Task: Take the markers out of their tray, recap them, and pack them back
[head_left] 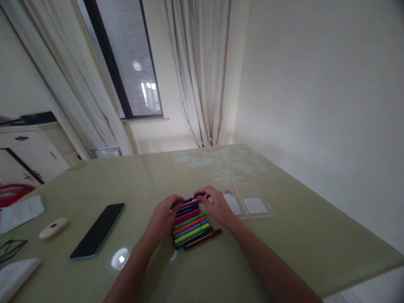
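Several coloured felt-tip markers (189, 223) lie side by side in a row on the table, in pink, green, orange, blue, yellow and dark shades. Nearest to me is a dark red marker (203, 240), which sticks out a little to the right. At the far end of the row, a dark marker (189, 200) spans between my hands. My left hand (166, 214) pinches its left end, and my right hand (216, 204) has closed fingers on its right end. Just right of that hand lies an open clear plastic case (269, 208) with white inserts, partly hidden by the hand.
Left of my arms lie a black phone (97, 230), a computer mouse (53, 228), glasses (11, 249) and a white device (17, 275). A pale paper (23, 212) sits near the left edge. The glossy table (145, 176) ends by a wall on the right.
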Tool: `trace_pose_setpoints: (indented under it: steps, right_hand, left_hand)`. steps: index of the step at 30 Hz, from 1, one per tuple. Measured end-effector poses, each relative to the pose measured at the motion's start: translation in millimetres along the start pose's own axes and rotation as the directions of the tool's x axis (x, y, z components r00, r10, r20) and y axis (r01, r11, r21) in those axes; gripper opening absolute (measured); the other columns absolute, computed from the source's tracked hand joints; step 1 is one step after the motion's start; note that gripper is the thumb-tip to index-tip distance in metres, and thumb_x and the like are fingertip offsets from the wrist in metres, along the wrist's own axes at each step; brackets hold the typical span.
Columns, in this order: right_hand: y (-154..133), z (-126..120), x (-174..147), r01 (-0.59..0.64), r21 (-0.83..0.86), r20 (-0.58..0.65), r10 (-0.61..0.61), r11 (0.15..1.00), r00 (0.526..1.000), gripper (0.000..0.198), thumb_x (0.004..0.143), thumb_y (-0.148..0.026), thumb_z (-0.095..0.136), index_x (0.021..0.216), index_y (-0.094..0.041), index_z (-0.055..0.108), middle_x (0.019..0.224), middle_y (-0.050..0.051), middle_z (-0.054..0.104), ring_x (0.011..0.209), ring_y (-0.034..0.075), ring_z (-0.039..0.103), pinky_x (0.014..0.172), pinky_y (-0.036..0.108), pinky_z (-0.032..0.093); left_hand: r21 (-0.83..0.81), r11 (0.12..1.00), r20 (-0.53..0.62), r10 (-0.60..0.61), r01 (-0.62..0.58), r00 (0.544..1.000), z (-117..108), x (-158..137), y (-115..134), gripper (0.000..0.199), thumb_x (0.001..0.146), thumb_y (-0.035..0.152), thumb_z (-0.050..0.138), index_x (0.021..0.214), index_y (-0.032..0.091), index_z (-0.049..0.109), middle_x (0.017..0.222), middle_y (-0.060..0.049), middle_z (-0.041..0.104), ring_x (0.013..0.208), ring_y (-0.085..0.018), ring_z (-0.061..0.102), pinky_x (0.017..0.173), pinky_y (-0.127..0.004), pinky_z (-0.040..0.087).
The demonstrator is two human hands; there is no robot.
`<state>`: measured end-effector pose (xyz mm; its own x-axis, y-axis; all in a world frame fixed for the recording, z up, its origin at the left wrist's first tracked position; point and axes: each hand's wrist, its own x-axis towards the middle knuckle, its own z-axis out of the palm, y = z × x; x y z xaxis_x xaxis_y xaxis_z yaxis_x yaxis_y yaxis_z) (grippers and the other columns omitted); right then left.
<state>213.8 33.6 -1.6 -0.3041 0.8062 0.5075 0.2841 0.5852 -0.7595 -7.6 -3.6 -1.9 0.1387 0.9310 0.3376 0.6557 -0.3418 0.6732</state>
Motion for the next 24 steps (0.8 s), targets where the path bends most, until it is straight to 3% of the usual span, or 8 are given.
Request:
trace_pose_setpoints:
  steps: [10,16,20,24]
  right_hand:
    - [-1,-2,1,-0.091,0.082,0.043,0.088,0.992,0.995,0.017,0.092,-0.03,0.065,0.094,-0.023,0.08,0.09,0.004,0.078,0.085,0.021,0.069,0.078,0.033,0.051]
    - [2,-1,4,-0.113,0.083,0.084,0.106,0.99,0.991,0.018,0.09,-0.033,0.067,0.096,-0.024,0.081,0.091,0.004,0.08,0.086,0.022,0.071,0.079,0.034,0.054]
    - [14,-4,7,-0.13,0.052,-0.071,0.133,0.99,0.989,0.026,0.094,-0.035,0.062,0.111,-0.022,0.076,0.108,0.007,0.078,0.096,0.022,0.072,0.088,0.036,0.055]
    - [39,-20,11,-0.211,-0.038,-0.236,0.196,0.977,0.952,0.027,0.094,-0.032,0.057,0.112,-0.02,0.075,0.11,0.009,0.076,0.095,0.021,0.071,0.087,0.036,0.054]
  left_hand:
    - [-0.127,0.991,-0.094,-0.046,0.034,0.994,8,0,14,0.021,0.09,0.036,0.059,0.094,0.022,0.073,0.089,-0.004,0.077,0.084,-0.021,0.071,0.078,-0.033,0.054]
    - [-0.121,0.992,-0.061,-0.048,0.04,0.997,14,1,7,0.024,0.093,0.039,0.058,0.099,0.022,0.073,0.096,-0.004,0.078,0.09,-0.022,0.072,0.084,-0.035,0.055]
    - [0.017,0.998,-0.101,-0.066,0.068,0.993,14,4,-14,0.028,0.095,0.038,0.052,0.102,0.021,0.072,0.103,-0.007,0.077,0.098,-0.023,0.07,0.091,-0.038,0.053]
    - [0.109,0.992,-0.05,-0.053,0.058,0.997,13,8,-33,0.032,0.096,0.037,0.046,0.099,0.02,0.073,0.099,-0.009,0.076,0.095,-0.023,0.069,0.089,-0.038,0.053]
